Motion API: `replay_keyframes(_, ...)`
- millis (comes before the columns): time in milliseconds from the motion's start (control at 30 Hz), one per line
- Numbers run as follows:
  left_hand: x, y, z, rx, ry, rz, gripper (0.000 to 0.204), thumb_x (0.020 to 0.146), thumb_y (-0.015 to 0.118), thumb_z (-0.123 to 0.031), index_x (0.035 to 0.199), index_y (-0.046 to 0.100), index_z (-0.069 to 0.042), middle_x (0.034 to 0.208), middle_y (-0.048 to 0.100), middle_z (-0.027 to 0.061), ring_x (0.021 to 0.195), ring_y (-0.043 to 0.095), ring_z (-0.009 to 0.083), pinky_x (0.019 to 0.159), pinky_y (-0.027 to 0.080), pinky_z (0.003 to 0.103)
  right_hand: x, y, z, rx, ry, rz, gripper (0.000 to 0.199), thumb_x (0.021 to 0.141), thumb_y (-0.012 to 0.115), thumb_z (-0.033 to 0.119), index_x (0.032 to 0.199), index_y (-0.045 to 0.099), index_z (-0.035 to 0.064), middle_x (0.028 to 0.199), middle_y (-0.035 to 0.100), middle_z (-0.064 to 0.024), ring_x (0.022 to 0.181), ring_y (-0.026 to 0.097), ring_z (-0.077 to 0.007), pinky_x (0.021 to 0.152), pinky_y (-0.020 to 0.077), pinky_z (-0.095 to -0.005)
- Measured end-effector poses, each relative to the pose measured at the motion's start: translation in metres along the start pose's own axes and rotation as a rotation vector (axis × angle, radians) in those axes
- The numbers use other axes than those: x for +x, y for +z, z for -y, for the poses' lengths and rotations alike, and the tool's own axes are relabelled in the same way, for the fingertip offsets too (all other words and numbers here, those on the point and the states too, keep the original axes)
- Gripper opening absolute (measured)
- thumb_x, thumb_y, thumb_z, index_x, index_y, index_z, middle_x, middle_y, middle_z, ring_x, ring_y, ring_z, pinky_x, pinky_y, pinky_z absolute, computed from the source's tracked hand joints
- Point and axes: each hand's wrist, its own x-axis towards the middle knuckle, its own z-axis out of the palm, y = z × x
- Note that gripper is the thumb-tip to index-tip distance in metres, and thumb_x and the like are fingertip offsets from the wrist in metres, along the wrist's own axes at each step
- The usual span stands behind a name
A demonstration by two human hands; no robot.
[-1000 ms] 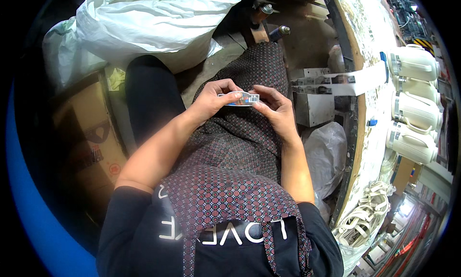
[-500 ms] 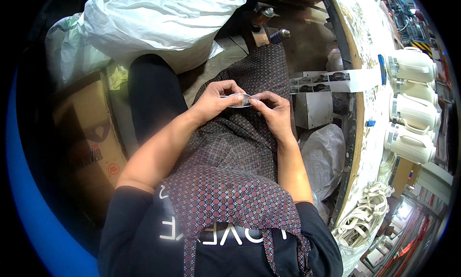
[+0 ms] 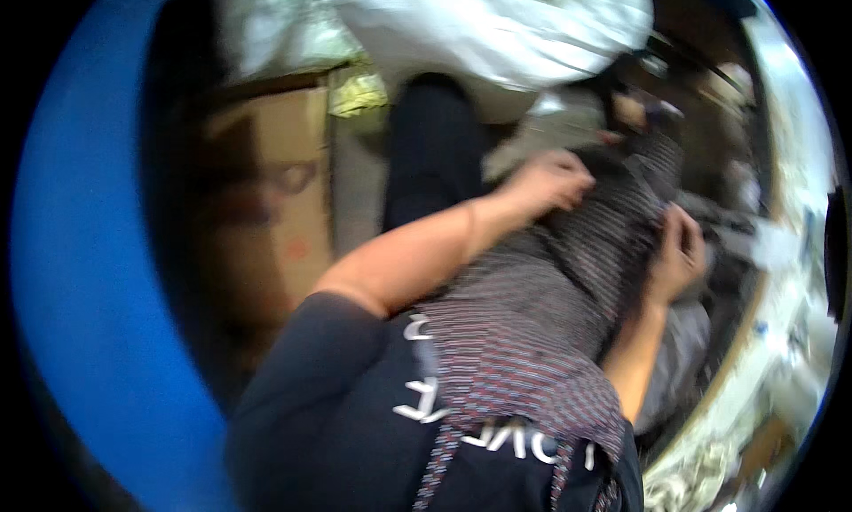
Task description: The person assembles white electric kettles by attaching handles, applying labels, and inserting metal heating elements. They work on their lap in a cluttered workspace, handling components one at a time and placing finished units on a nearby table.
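Head view blurred; left hand (image 3: 552, 185), right hand (image 3: 680, 253) near apron (image 3: 541, 295); fingers curled, cannot tell if clamped

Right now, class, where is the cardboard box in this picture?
In the head view, the cardboard box is left of centre, to the left of the person's black-clad leg, with a crumpled yellow item near its upper right corner.
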Motion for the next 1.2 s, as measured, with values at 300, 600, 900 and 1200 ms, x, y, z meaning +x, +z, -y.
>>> replay_keyframes(300, 0.009, 0.015, 0.027, 0.299, 0.267, -0.063, 0.013, 0.078, 0.071, -0.011, 0.081, 0.062, -0.001, 0.062, 0.056, 0.0023, 0.054, 0.050, 0.0091, 0.048, 0.040, 0.028, 0.019, 0.015, -0.054, -0.177, -0.133, 0.056, 0.017, 0.091, 0.066, 0.007, 0.101, 0.070, -0.0061, 0.099, 0.071, -0.0084, 0.087, 0.063, -0.0147, 0.084, 0.0500, -0.0268)
replay_keyframes(600, 0.007, 0.023, 0.047, 0.454, 0.236, 0.258, 0.012, 0.075, 0.073, -0.013, 0.082, 0.071, -0.004, 0.071, 0.068, 0.0058, 0.063, 0.060, 0.0124, 0.059, 0.048, 0.031, 0.024, 0.007, -0.065, -0.128, -0.130, 0.019, 0.017, 0.091, 0.067, 0.008, 0.101, 0.070, -0.0058, 0.097, 0.070, -0.0078, 0.086, 0.062, -0.0133, 0.082, 0.0501, -0.0267)
replay_keyframes(900, 0.005, 0.023, 0.046, 0.567, 0.253, 0.242, 0.016, 0.074, 0.071, -0.016, 0.084, 0.073, -0.004, 0.080, 0.071, 0.0118, 0.075, 0.068, 0.0231, 0.069, 0.053, 0.036, 0.022, 0.008, -0.060, -0.116, -0.123, 0.023, 0.017, 0.092, 0.066, 0.008, 0.101, 0.070, -0.0060, 0.098, 0.070, -0.0081, 0.087, 0.062, -0.0134, 0.082, 0.0502, -0.0272)
replay_keyframes(1200, -0.004, 0.020, 0.031, 0.566, 0.305, 0.192, 0.017, 0.077, 0.071, -0.019, 0.085, 0.072, -0.004, 0.077, 0.070, 0.0111, 0.071, 0.067, 0.0201, 0.065, 0.051, 0.035, 0.023, 0.008, -0.062, -0.139, -0.126, 0.046, 0.016, 0.092, 0.066, 0.007, 0.101, 0.070, -0.0051, 0.098, 0.070, -0.0073, 0.088, 0.063, -0.0138, 0.084, 0.0496, -0.0272)
